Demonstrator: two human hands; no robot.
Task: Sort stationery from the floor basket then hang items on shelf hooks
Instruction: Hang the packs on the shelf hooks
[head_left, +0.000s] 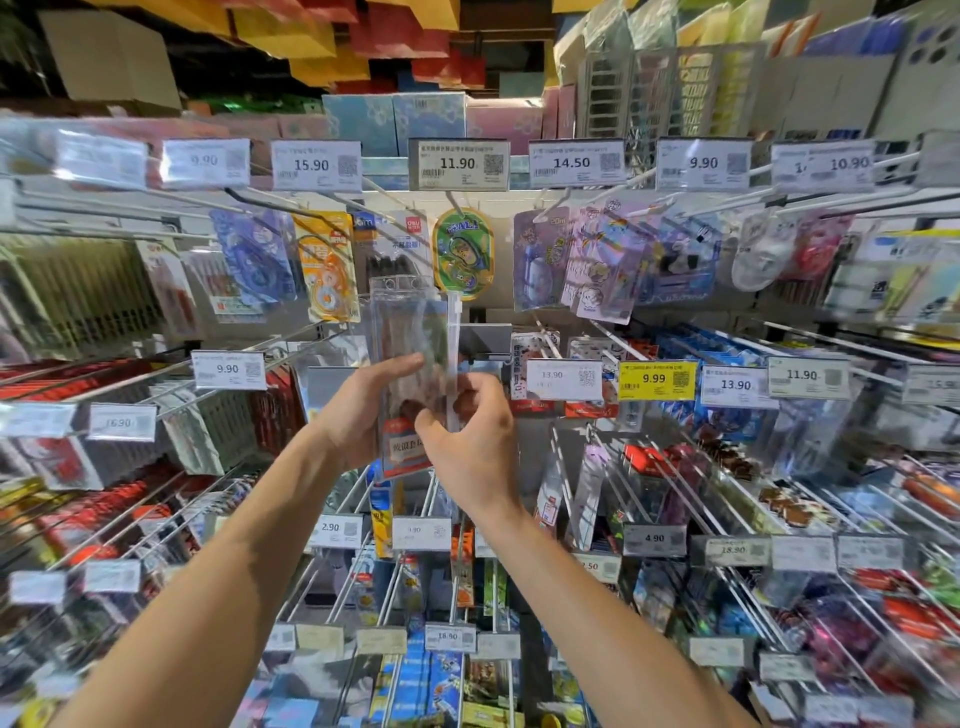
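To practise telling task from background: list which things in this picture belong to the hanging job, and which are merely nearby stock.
In the job: clear packet, gripped by the left hand and the right hand in front of the hooks.

Just nearby: green oval pack; orange pack; yellow 9.99 tag; 11.90 tag.

Glossy clear plastic packet (402, 364), metal hooks (878, 613)

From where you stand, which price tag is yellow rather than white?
The 9.99 tag in the middle row, sitting between two white 13.90 tags; it alone has a yellow background, while every other readable tag is white.
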